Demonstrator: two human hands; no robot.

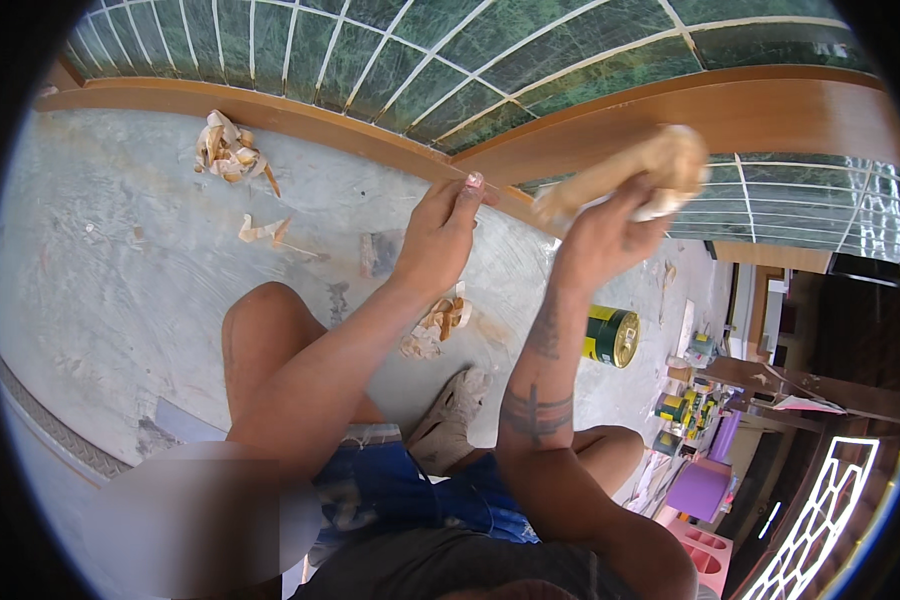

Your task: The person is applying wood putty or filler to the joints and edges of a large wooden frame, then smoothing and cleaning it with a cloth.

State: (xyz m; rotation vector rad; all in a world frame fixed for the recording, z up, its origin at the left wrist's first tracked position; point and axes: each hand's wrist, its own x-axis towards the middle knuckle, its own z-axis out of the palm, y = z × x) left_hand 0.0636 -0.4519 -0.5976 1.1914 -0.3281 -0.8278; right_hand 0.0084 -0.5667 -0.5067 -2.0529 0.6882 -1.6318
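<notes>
- In the head view, the right hand is closed around a tan wad, its fingers curled over the near side.
- The tan wad is soft-edged and pale, cream toward its right end with browner patches, and a whitish bit shows below the fingers; it is blurred, so whether it is cloth or paper I cannot tell.
- It juts out long and bunched to the left of the right hand's fingers, with a rounded, fuller lump to their right, in front of the brown trim and the green tiled wall.
- The left hand has its thumb pressed against the bent fingers, near the corner of the brown trim; whether anything is pinched there I cannot tell. Its thumb tip looks whitish.
- Well to the left of the left hand, a crumpled heap of cream and brown strips lies on the grey floor, and a smaller scrap lies nearer.
- Below the left hand, another stained clump lies beside the forearm.
- Below the right hand, a green and yellow can with a gold-coloured end shows just beside the wrist and forearm.
</notes>
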